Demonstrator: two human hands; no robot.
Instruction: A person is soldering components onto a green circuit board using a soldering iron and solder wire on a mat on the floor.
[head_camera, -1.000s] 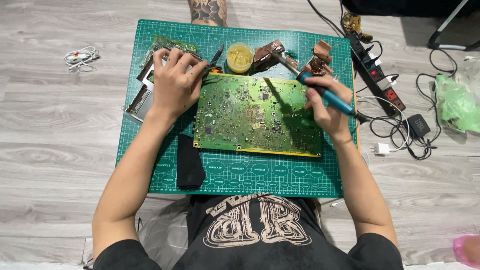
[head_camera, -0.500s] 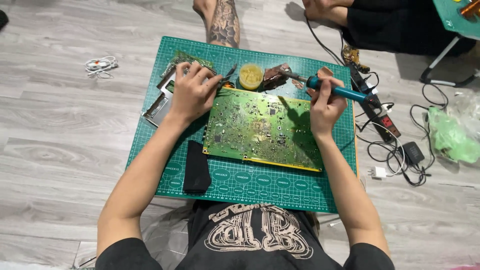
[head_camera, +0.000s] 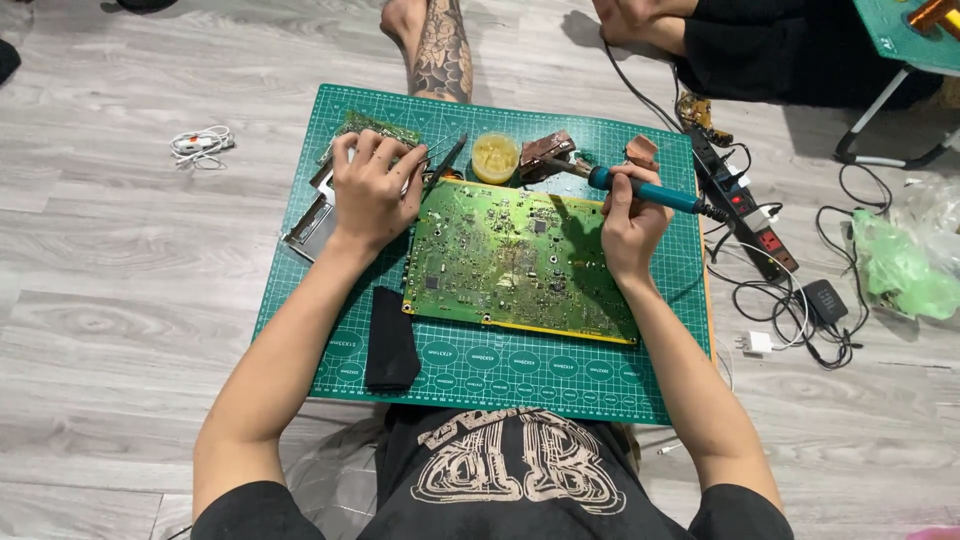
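A large green circuit board (head_camera: 520, 262) lies on a green cutting mat (head_camera: 500, 365). My right hand (head_camera: 628, 228) holds a blue-handled soldering iron (head_camera: 645, 190), its tip pointing left toward a brown holder (head_camera: 545, 152) beyond the board's far edge. My left hand (head_camera: 372, 190) rests at the board's upper left corner, fingers curled over a pair of tweezers (head_camera: 443, 160) and small metal parts. A round tin of yellow flux (head_camera: 494, 156) stands just beyond the board.
A black pad (head_camera: 390, 340) lies on the mat's left. A power strip (head_camera: 745, 210), cables and a black adapter (head_camera: 825, 300) are on the wooden floor at right, with a green bag (head_camera: 900, 265). Another person's tattooed leg (head_camera: 440, 50) is beyond the mat. A white cable (head_camera: 200, 143) lies left.
My right hand has lifted the soldering iron off the board and swung it toward the far edge, handle now lying level. The camera view has shifted back. My left hand stays put.
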